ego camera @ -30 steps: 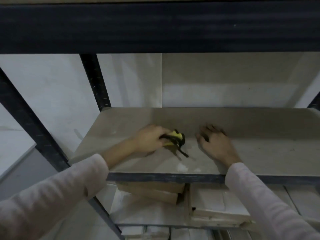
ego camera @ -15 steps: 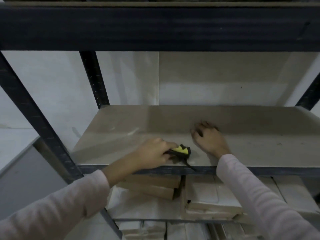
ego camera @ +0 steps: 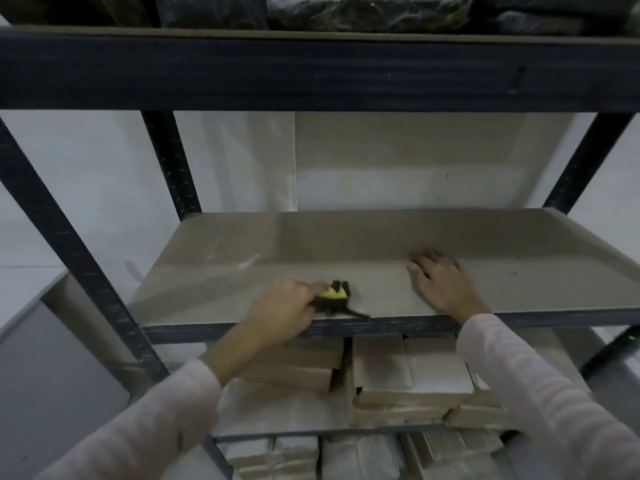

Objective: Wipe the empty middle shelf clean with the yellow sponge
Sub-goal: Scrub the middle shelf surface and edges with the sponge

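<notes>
The middle shelf (ego camera: 346, 244) is a bare beige board in a dark metal rack. A small yellow sponge (ego camera: 334, 293) with a dark scouring side and a dark trailing strip lies on the board near its front edge. My left hand (ego camera: 282, 311) grips the sponge from the left and presses it onto the shelf, with the wrist hanging over the front rail. Flat on the board to the right rests my right hand (ego camera: 441, 284), fingers spread, holding nothing.
The dark front rail (ego camera: 398, 325) runs under both wrists. Cardboard boxes (ego camera: 408, 375) are stacked on the lower shelf. Dark wrapped bundles (ego camera: 363, 12) sit on the top shelf above a thick beam. Slanted uprights (ego camera: 69, 244) frame the left side; a white wall stands behind.
My left hand has drawn the sponge from the middle of the board toward the front edge. The right hand stayed flat on the shelf. The view has pulled back.
</notes>
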